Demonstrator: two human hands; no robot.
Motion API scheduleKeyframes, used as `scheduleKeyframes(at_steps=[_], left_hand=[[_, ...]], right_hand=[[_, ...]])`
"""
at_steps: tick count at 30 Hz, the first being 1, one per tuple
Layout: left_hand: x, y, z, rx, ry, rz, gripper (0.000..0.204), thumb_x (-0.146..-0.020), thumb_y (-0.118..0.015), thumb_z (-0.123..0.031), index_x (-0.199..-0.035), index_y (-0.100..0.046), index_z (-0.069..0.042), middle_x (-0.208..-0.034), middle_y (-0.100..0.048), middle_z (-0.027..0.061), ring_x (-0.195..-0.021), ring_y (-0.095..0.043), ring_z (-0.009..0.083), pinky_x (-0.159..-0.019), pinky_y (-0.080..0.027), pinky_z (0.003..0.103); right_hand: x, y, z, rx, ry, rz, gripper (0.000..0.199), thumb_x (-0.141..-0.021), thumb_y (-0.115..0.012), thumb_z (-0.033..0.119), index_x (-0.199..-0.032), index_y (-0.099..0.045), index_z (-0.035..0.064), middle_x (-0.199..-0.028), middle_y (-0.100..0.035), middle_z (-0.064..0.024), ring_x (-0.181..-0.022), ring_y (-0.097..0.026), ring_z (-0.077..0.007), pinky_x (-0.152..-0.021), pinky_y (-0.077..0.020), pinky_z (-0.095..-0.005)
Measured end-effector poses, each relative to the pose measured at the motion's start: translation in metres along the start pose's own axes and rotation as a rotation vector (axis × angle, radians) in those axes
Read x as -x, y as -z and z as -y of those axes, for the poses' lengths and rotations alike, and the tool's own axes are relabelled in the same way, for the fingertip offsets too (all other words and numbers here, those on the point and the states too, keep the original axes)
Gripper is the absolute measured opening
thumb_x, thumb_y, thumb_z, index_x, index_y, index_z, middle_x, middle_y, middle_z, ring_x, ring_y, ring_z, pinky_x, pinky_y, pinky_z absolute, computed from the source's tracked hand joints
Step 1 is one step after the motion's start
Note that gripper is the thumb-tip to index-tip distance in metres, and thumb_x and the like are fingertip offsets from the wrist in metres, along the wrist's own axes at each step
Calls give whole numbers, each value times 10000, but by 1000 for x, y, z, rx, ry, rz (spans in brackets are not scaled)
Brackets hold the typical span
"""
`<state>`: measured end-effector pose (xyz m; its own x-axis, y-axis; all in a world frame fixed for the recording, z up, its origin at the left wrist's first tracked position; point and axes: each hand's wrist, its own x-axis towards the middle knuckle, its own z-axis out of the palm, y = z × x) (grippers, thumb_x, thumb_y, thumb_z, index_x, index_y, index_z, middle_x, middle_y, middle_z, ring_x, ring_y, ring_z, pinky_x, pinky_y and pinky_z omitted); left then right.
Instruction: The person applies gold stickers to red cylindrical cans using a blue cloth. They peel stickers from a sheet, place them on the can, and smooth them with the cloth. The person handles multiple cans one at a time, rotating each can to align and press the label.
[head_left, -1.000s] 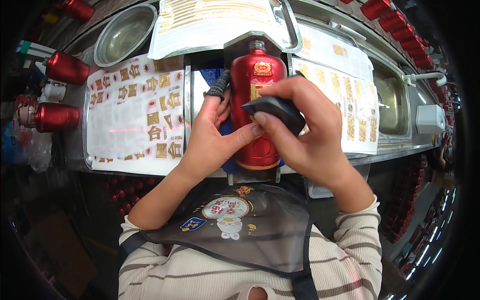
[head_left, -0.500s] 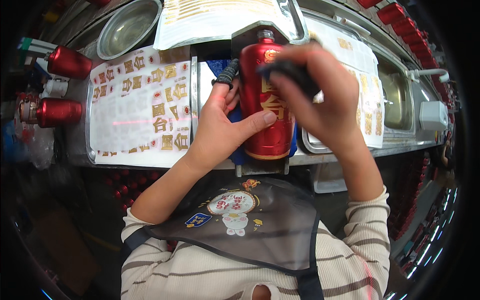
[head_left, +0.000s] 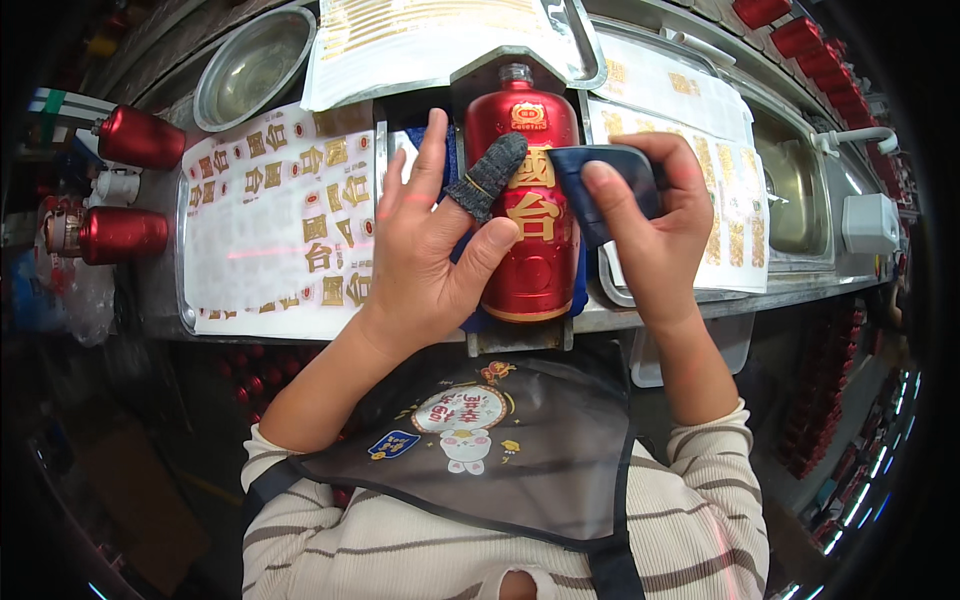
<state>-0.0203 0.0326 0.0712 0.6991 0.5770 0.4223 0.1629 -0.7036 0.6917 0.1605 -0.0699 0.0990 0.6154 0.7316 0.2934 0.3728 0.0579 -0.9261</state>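
A red metallic bottle (head_left: 530, 275) with gold lettering and a gold emblem lies in a metal holder lined with blue cloth, its neck pointing away from me. My left hand (head_left: 425, 240) is beside its left side, fingers spread. A dark grey knitted finger cover (head_left: 488, 180) sits on the index finger, whose tip is over the lettering. My right hand (head_left: 665, 215) pinches a dark blue flat scraper (head_left: 605, 190) between thumb and fingers. The scraper's edge is at the bottle's right side, close to the lettering.
On the left, a tray bears a white sheet of gold decals (head_left: 270, 220); more decal sheets (head_left: 735, 210) lie right. A metal bowl (head_left: 255, 68) stands far left. Red bottles (head_left: 125, 235) lie at the left edge. A sink (head_left: 800, 215) with a white tap (head_left: 860, 140) is at right.
My right hand has drawn back to the right, so the lettering and emblem show. My left thumb has come off the bottle, and the left index finger has moved over the lettering.
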Motion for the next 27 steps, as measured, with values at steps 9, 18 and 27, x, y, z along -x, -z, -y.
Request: scheduleKeyframes(at_steps=[9,18,27], left_hand=[[-29,2,-15,-413,-225,67,355,-904,-629,-434,-1090,-749,-155,-1467,-369,365,-1318,-390,545,-1091,-185,678],[16,2,-12,-344,-49,54,389,-960,-564,-418,-1204,-719,-157,-1540,-211,382,-1434,-266,480,-1110,-79,666],[5,8,-13,-367,-157,37,313,-927,-620,-367,-1109,-753,-150,-1556,-272,310,-1392,-330,488,-1100,-118,668]], right_hand=[[18,21,-7,-217,-182,-106,216,-862,-726,15,-1032,-593,13,-908,-647,-33,-799,-590,-53,-707,-486,-189],[29,-17,15,-212,-83,-45,234,-853,-731,41,-1031,-580,21,-901,-613,-17,-783,-564,-60,-698,-466,-203],[43,7,-13,-209,-208,-208,220,-857,-726,26,-1012,-570,13,-886,-620,-28,-777,-576,-66,-686,-471,-203]])
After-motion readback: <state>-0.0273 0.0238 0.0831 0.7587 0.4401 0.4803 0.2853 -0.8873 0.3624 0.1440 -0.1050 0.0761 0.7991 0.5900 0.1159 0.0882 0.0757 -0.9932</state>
